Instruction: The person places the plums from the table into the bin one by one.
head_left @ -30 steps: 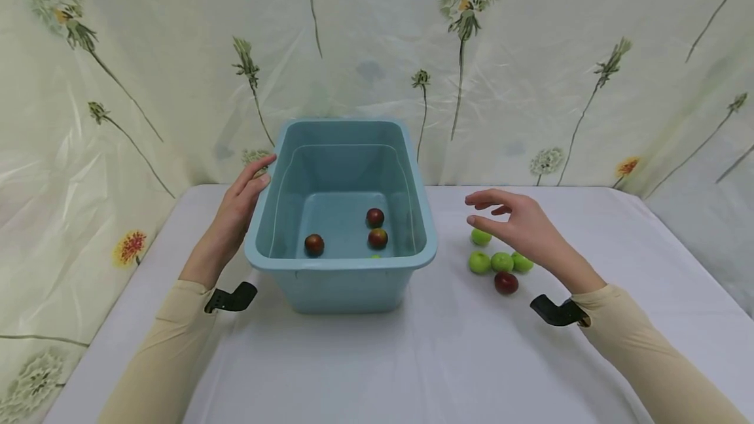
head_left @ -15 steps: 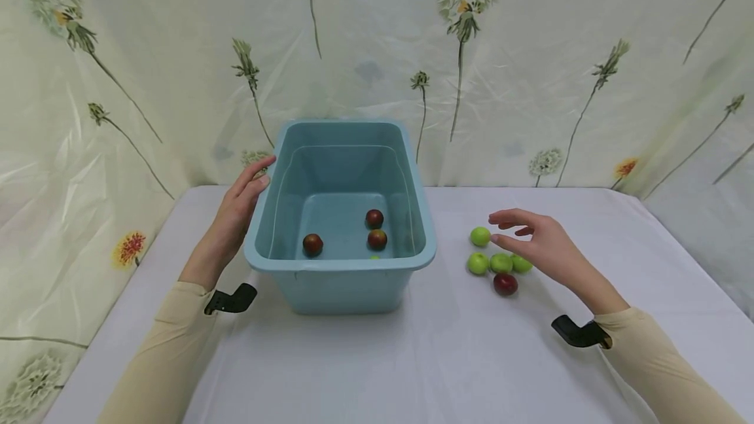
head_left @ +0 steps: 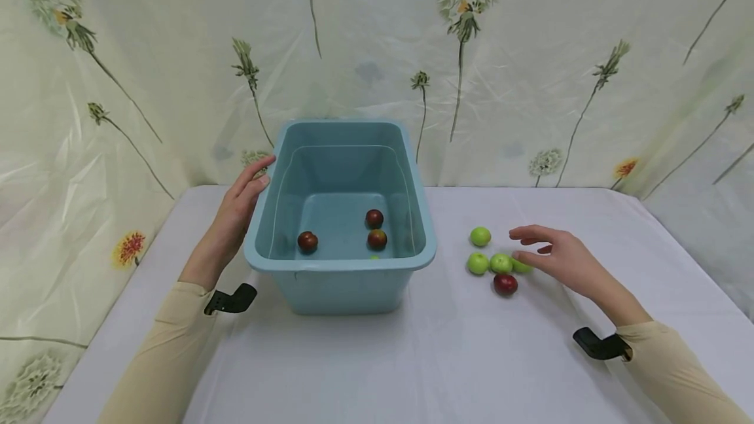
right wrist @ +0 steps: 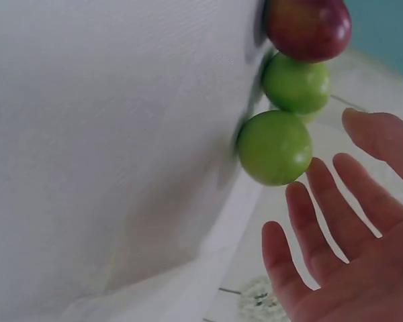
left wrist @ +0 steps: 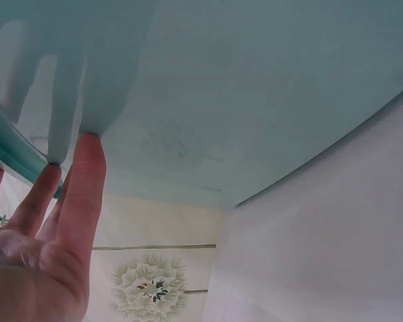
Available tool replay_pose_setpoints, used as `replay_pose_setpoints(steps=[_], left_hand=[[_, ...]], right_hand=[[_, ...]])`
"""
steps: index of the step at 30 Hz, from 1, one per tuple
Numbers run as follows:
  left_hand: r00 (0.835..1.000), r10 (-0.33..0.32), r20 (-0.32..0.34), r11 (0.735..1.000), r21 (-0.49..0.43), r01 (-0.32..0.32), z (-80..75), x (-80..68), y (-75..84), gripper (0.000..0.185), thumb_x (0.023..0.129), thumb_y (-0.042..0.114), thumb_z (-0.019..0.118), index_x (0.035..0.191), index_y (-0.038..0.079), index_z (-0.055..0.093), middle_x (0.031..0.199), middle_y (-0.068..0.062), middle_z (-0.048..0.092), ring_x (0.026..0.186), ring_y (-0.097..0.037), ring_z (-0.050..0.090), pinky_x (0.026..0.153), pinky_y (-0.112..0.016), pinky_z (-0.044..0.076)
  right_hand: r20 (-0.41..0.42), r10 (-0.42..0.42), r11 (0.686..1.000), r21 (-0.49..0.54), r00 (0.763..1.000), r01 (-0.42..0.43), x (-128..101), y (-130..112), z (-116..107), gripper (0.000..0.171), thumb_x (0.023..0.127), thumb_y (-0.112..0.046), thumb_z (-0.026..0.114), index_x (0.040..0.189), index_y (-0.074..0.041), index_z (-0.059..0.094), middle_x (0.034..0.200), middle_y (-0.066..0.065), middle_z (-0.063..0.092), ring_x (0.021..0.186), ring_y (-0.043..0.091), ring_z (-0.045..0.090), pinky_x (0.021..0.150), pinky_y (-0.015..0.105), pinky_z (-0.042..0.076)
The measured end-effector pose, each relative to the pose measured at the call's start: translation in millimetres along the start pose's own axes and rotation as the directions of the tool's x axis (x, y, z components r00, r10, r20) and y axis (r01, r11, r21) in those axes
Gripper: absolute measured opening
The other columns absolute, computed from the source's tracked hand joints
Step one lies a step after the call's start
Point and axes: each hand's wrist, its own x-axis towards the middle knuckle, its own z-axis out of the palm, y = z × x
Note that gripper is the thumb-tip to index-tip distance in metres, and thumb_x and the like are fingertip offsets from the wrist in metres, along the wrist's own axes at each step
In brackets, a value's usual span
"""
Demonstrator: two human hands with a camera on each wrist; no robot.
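Note:
A light blue plastic tub [head_left: 341, 286] stands on the table. My left hand [head_left: 235, 205] rests against its left side just below the rim. In the left wrist view that hand's fingertips [left wrist: 88, 151] touch the outer wall. Inside the tub lie three dark red plums [head_left: 377, 239] and a sliver of something green. My right hand [head_left: 562, 257] hovers, holding nothing, with its fingers loosely bent, right of several round green fruits [head_left: 478, 263]. In the right wrist view its fingers are close to the nearest green fruit [right wrist: 274, 147]. A red plum [head_left: 505, 284] lies in front of the green fruits.
A white cloth covers the table [head_left: 365, 371]. Behind the tub hangs a pale curtain [head_left: 353, 38] with a dandelion print, close to the table's back edge.
My right hand has moved rightward and toward me, away from the tub. The leftmost plum in the tub has rolled slightly left. My left hand stays in place.

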Motion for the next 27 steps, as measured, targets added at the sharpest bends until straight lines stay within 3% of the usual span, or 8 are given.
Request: replay_pose_setpoints(steps=[6, 13, 27], left_hand=[[1.000, -0.001, 0.002, 1.000, 0.002, 0.001, 1.1, -0.2, 0.9, 0.049, 0.104, 0.040, 0.043, 0.151, 0.031, 0.036, 0.147, -0.009, 0.039, 0.128, -0.029, 0.045, 0.090, -0.035, 0.045], [1.000, 0.001, 0.000, 1.000, 0.000, -0.001, 1.5, -1.1, 1.6, 0.048, 0.104, 0.038, 0.042, 0.152, 0.031, 0.036, 0.147, -0.008, 0.039, 0.127, -0.027, 0.044, 0.090, -0.036, 0.044], [1.000, -0.001, 0.005, 1.000, 0.013, 0.001, 1.3, -1.5, 0.4, 0.048, 0.104, 0.038, 0.040, 0.152, 0.031, 0.034, 0.148, -0.008, 0.038, 0.128, -0.028, 0.043, 0.093, -0.040, 0.042]], right_hand=[[0.043, 0.040, 0.999, -0.016, 0.998, -0.039, -6, 12, 1, 0.037, 0.094, -0.025, 0.068, 0.126, -0.006, 0.064, 0.123, 0.011, 0.065, 0.111, 0.030, 0.059, 0.086, 0.041, 0.050], [0.092, 0.047, 0.999, 0.016, 0.995, -0.049, -10, 18, 4, 0.040, 0.091, -0.017, 0.072, 0.127, -0.004, 0.063, 0.122, 0.015, 0.063, 0.111, 0.035, 0.057, 0.086, 0.050, 0.049], [0.093, 0.052, 0.998, 0.016, 0.994, -0.054, -12, 19, 6, 0.042, 0.091, -0.018, 0.072, 0.128, -0.003, 0.061, 0.118, 0.012, 0.065, 0.107, 0.031, 0.059, 0.083, 0.040, 0.051]])
